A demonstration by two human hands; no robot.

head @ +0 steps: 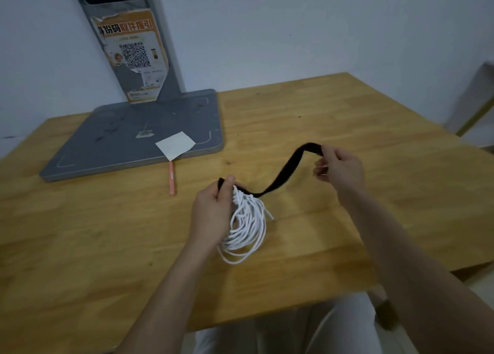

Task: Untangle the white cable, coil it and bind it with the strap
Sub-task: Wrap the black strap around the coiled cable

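We are holding the white cable (247,224) already gathered into a coil, so the untangling and coiling look done; our left hand (213,209) is gripping its top above the wooden table (347,220), thumb pinning one end of the black strap (283,174) against the bundle. The strap is arching rightward (slack, not yet wrapped) to our right hand (339,169), which is pinching its free end. Binding is what we judge remains.
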